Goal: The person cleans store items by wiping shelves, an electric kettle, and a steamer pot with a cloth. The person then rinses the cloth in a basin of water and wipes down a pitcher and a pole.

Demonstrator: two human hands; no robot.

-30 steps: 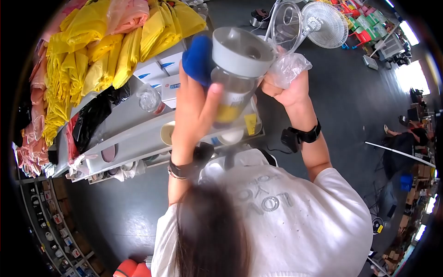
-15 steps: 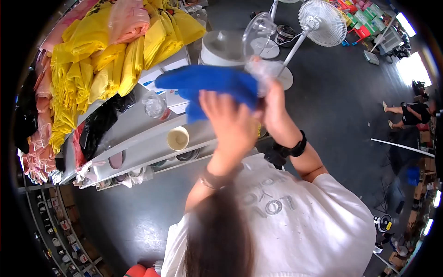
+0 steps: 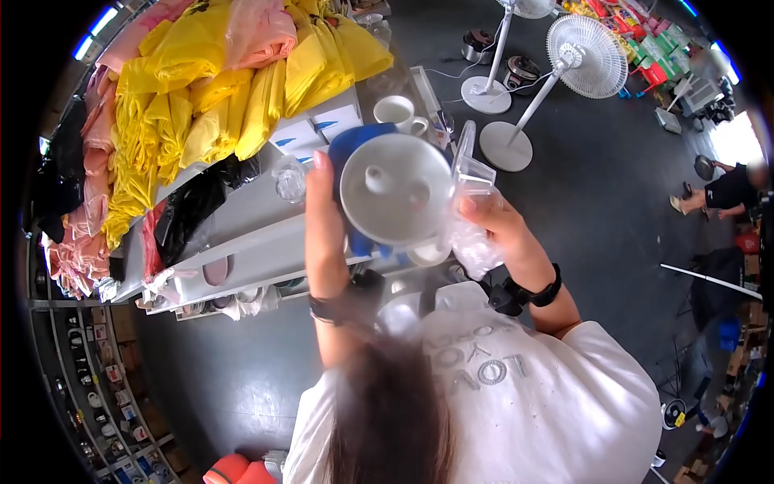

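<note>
A round white container (image 3: 383,211) is up between my hands, tilted so its inside faces me, with a small raised knob in it. My left hand (image 3: 320,222) is on its left side, fingers up, with a blue cloth (image 3: 352,143) pressed around the outside. My right hand (image 3: 498,219) grips a clear plastic lid (image 3: 476,172), seen nearly edge-on at the container's right rim. Crumpled clear plastic wrap (image 3: 477,252) hangs below that thumb. Some of my fingers are hidden behind the container.
A white mug (image 3: 395,110) and white boxes (image 3: 332,113) stand beyond the container. Yellow folded plastic bags (image 3: 189,52) are heaped at the left, near black plastic (image 3: 193,206). A white stand fan (image 3: 587,56) stands on the floor. Another person (image 3: 730,189) is at the far right.
The white container has turned so its inside faces me. My left hand and the blue cloth have moved from in front of it to its left side. The view has shifted slightly.
</note>
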